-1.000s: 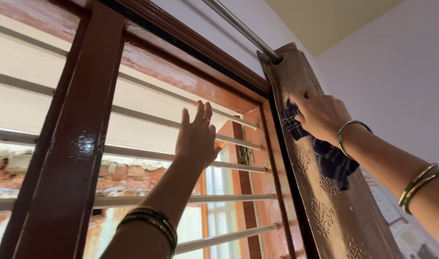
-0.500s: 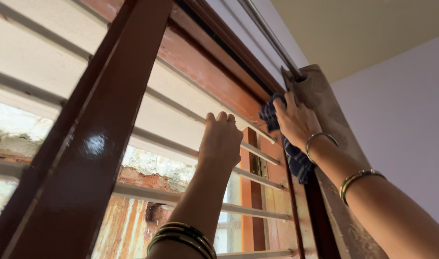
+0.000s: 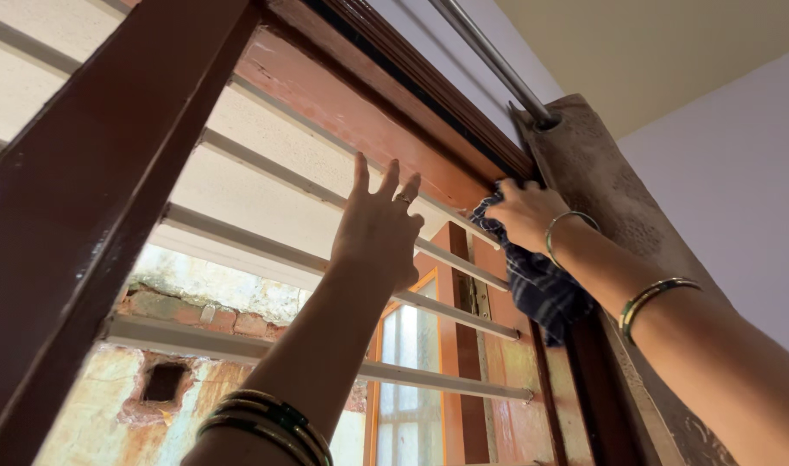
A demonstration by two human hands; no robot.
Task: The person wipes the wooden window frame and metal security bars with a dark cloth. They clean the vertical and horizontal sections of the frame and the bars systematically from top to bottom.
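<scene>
Overhead, the right hand clenches a dark checked cloth against the upper corner of a brown window frame, beside a curtain. Left hand rests spread and empty on white bars. Wiped areas can't be told from unwiped.

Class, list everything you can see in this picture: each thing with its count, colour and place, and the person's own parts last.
window frame: one, dark red-brown wood, left and top.
window bars: several, white, running across the opening.
curtain rod: one, grey metal, top.
curtain: one, brown patterned, bunched at right.
cloth: one, dark blue checked, at the frame's upper right corner.
wall: pale lilac, right.
bangles: several, green and gold, on both wrists.
left hand: open, resting on the bars.
right hand: gripping the cloth against the frame.
</scene>
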